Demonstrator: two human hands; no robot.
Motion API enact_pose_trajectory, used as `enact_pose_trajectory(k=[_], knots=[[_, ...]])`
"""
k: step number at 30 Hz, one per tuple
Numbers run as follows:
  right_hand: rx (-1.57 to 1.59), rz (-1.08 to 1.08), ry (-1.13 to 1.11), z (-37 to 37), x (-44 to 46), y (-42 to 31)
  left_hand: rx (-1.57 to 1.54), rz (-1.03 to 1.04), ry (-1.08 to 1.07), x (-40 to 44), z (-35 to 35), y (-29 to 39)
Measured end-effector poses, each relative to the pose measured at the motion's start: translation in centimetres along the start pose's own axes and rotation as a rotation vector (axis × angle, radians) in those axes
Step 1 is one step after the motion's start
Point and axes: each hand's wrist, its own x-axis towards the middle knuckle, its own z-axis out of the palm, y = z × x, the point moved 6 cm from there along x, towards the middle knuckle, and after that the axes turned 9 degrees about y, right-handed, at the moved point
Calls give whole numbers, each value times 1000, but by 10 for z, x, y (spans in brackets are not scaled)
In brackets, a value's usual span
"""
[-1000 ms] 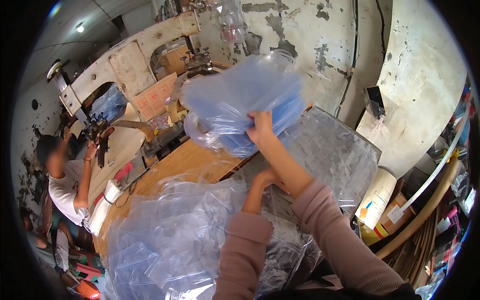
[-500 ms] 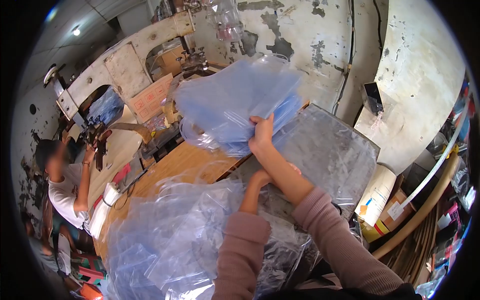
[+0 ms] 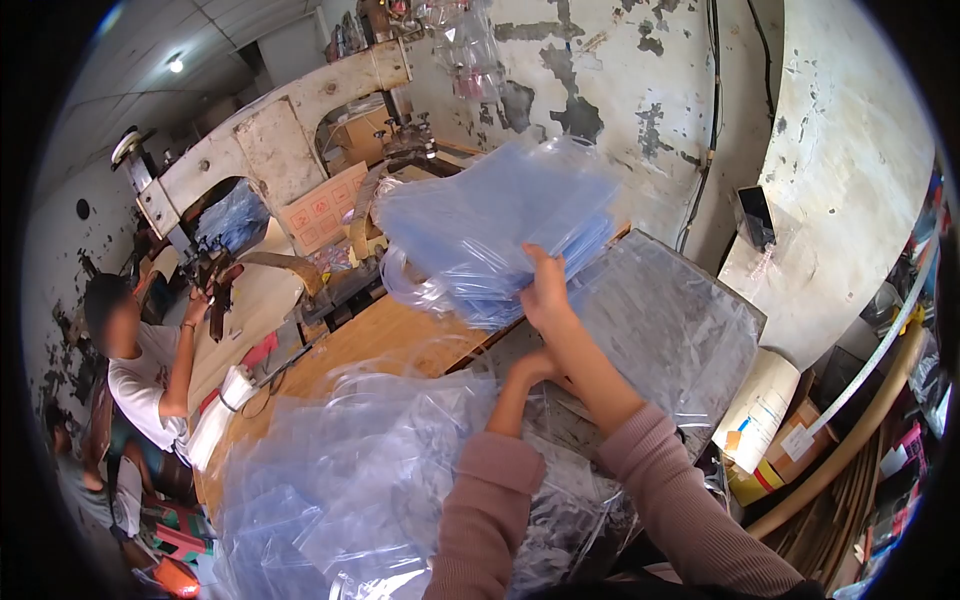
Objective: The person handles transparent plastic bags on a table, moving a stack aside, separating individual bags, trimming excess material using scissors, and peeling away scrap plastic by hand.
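Note:
A loose stack of clear, bluish plastic bags (image 3: 500,220) with looped handles lies on the far side of the bench. My right hand (image 3: 545,292) is at the near edge of this stack, thumb and fingers closed on a plastic bag there; how many layers are pinched is unclear. Below it, my left hand (image 3: 537,368) passes behind my right forearm over the grey sheet-topped surface (image 3: 680,320), its fingers hidden. A second heap of clear plastic bags (image 3: 350,480) spreads across the near left, beside my left sleeve.
A wooden tabletop (image 3: 360,345) runs between the two heaps. Behind stands a large worn machine frame (image 3: 245,135), with a person (image 3: 140,370) working at left. A phone (image 3: 757,217) hangs by the peeling wall. A roll (image 3: 755,410) and cartons (image 3: 800,445) stand right.
The view has shifted slightly, moving the scene down and right in the picture. My left fingertips, visible past my right forearm before, are now behind it. My right hand stays at the stack.

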Motion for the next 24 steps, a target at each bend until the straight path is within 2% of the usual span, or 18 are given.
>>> enact_pose_trajectory(k=[2,4,6,8,10,12,13,14,15,16,17,19,20,21,23,24], knots=[[-135,69,-33,-14,4,-4,4,-6,-9,-1,3,4],[-268,45,-85,-29,-43,-32,5,-6,-14,0,7,3],[-494,-44,-354,-59,-82,-64,17,19,-34,14,6,-7],[-885,-466,-542,-95,-120,-102,77,32,-81,22,9,-11],[-1413,-979,-456,-141,-149,-136,133,23,-53,24,11,-9],[-1576,-1003,-245,-196,-154,-149,201,12,-27,24,11,1],[-1585,-1005,-250,-217,-153,-149,537,112,10,20,11,13],[-1729,-958,-162,-242,-144,-145,873,210,48,12,13,25],[-1864,-910,-70,-261,-136,-143,869,211,54,-2,16,35],[-1893,-808,-89,-270,-131,-138,859,370,151,-24,16,60],[-1891,-807,-107,-273,-127,-135,844,519,247,-48,16,79],[-1840,-919,-82,-274,-130,-132,881,553,266,-80,15,92],[-1897,-866,-32,-273,-132,-134,922,602,277,-99,17,95],[-1912,-842,-80,-272,-136,-129,899,564,292,-126,23,93],[-1575,-1015,-64,-266,-149,-137,1241,347,429,-186,30,78],[-1448,-1089,-50,-246,-170,-139,1244,365,452,-216,39,62]])
